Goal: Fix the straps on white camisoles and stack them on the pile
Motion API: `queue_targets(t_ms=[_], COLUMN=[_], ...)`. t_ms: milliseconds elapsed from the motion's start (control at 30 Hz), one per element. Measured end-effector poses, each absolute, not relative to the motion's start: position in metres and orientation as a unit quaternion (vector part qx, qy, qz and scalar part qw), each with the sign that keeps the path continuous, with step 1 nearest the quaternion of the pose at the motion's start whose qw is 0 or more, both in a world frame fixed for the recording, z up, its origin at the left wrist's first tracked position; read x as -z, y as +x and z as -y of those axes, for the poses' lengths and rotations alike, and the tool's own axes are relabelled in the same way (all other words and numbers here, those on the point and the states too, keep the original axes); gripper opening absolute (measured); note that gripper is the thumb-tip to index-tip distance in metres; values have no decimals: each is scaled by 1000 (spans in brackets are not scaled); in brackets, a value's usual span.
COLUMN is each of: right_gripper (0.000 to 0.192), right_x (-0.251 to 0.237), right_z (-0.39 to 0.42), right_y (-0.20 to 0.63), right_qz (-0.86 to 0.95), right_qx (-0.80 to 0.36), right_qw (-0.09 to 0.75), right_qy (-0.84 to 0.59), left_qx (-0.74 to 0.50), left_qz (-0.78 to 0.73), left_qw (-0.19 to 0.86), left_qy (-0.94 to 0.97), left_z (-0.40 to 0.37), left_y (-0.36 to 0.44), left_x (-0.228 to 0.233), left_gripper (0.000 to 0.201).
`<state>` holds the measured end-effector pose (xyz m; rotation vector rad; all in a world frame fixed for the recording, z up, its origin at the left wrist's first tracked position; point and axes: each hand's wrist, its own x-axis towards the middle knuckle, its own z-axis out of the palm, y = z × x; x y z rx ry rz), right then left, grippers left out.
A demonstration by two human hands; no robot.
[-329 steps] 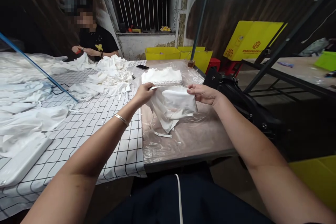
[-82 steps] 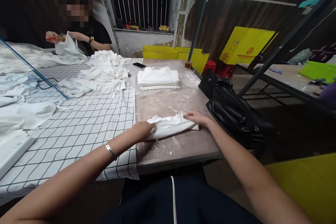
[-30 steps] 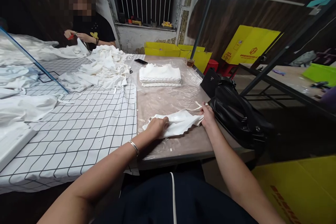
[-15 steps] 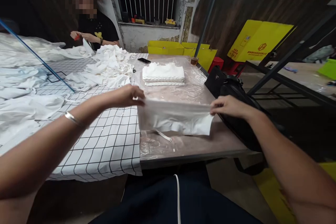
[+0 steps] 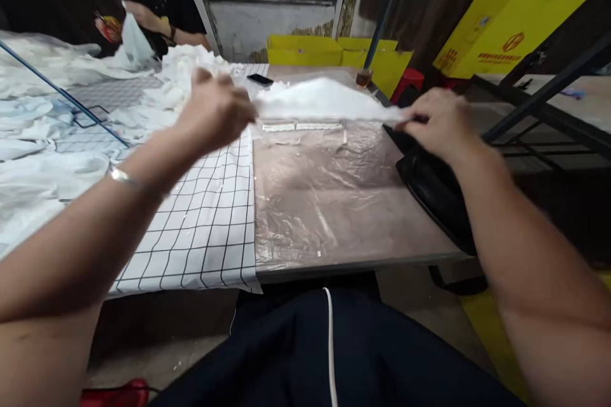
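Observation:
A piece of white fabric (image 5: 324, 100) is stretched sideways in the air between my two hands, its lower edge blurred by motion. My left hand (image 5: 217, 105), with a silver bangle at the wrist, pinches its left end. At the right end, the fingers of my right hand (image 5: 436, 121) are closed on the other corner. Behind and below the fabric, the front edge of a stack of folded white cloth (image 5: 319, 127) shows on the plastic-covered table (image 5: 334, 203); the rest of that stack is hidden.
Heaps of white cloth (image 5: 52, 165) cover the checked tablecloth (image 5: 210, 229) on the left. A phone (image 5: 260, 79) and a cup (image 5: 363, 78) lie farther back. A black bag (image 5: 434, 203) leans at the right edge. Across the table, a co-worker's hand (image 5: 146, 16) holds pale cloth.
Both my hands have lifted and moved away from me, carrying the white fabric from the near table area to over the stack. My view has tilted down somewhat.

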<state>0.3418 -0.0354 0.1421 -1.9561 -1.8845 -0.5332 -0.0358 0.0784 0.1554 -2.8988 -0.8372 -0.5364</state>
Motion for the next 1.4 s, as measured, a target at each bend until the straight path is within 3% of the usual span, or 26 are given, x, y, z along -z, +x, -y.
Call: queue_targets(t_ms=[67, 167, 300, 433, 567, 733, 833, 933, 1000, 1200, 1400], right_gripper=[8, 17, 22, 24, 31, 17, 15, 33, 37, 22, 22], right_x=[-85, -13, 22, 13, -6, -31, -35, -31, -25, -15, -52], right_z=[71, 126, 173, 199, 207, 131, 50, -18, -46, -79, -117], right_y=[335, 320, 304, 300, 298, 269, 229, 183, 157, 128, 154], right_qz=[694, 729, 713, 700, 684, 596, 606, 601, 584, 464, 384], right_qx=[184, 161, 189, 174, 98, -15, -184, -279, -318, -511, -581], right_qw=[142, 141, 208, 234, 301, 397, 350, 208, 161, 240, 320], right_qy=[-682, -650, -642, -652, -658, -697, -690, -719, -729, -683, -643], left_qx=[152, 133, 159, 209, 221, 329, 253, 127, 89, 75, 48], left_qz=[265, 226, 217, 246, 293, 303, 238, 213, 218, 230, 214], left_qw=[65, 60, 45, 12, -94, -120, -103, -73, -78, -122, -166], left_qy=[-950, -963, -962, -946, -926, -886, -932, -966, -969, -963, -961], left_z=[-46, 2, 45, 78, 98, 87, 79, 78, 80, 83, 80], left_y=[-47, -61, -74, -83, -90, -71, -47, -31, -28, -32, -32], left_x=[-97, -26, 5, 3, -8, -25, -11, 17, 31, 34, 35], left_gripper=[45, 34, 26, 27, 18, 19, 40, 70, 80, 80, 77])
